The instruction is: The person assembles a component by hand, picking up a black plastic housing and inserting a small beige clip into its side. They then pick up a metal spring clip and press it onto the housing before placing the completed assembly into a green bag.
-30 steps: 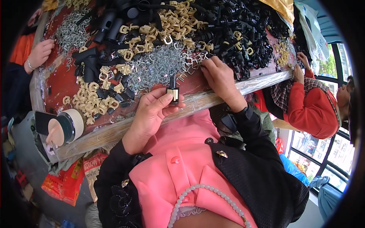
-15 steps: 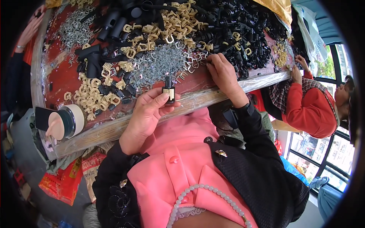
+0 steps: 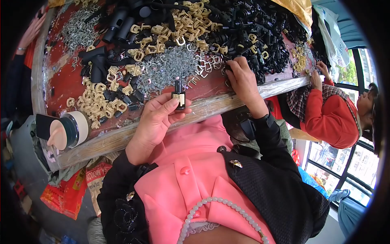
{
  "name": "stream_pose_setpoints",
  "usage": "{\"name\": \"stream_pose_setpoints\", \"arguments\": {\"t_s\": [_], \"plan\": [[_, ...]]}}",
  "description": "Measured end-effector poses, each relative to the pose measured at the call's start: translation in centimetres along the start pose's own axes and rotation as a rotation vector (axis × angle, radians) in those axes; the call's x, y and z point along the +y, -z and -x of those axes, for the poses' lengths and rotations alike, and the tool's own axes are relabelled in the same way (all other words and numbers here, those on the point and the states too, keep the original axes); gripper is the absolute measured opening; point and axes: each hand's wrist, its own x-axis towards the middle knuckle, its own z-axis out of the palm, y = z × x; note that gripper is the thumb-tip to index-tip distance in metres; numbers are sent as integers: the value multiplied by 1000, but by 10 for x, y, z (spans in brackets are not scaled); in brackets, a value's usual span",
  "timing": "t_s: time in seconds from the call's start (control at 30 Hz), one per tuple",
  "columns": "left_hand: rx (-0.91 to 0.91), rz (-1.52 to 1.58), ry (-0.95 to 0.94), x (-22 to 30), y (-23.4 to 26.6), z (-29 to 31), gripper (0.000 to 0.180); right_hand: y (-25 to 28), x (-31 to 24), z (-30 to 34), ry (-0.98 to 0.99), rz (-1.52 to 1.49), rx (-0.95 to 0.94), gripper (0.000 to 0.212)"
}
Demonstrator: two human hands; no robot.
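Near the table's front edge, my left hand (image 3: 160, 116) pinches a black plastic part (image 3: 178, 86) with a beige clip (image 3: 180, 99) set in its middle. The narrow end of the part points up. To the right, my right hand (image 3: 245, 83) is at the near left edge of a heap of black plastic parts (image 3: 264, 57), its fingers bent together. Something dark shows at its fingertips, too small to name. Left of that hand lie bent metal U-shaped pieces (image 3: 208, 62) and a pile of small screws (image 3: 168, 67).
Beige clips (image 3: 99, 101) lie in a heap at left, with more at the back. A round jar (image 3: 77, 126) stands at the table's wooden edge (image 3: 109, 146). A person in red (image 3: 335, 116) works at right; another person's hand (image 3: 34, 30) shows at far left.
My right hand has shifted slightly right and its fingers have lifted a little at the black heap. My left hand keeps the same part, almost unmoved.
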Motion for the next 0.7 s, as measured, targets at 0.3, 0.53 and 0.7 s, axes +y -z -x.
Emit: {"name": "stream_pose_setpoints", "arguments": {"t_s": [0.3, 0.53, 0.7], "plan": [[11, -9, 2, -1, -1, 1, 22, -3, 8, 3, -74, 12, -94, 16], [24, -7, -9, -2, 2, 1, 24, 0, -1, 3, -87, -246, -7, 18], [26, 1, -12, -1, -1, 0, 22, 1, -5, 2, -467, -868, -171, 18]]}}
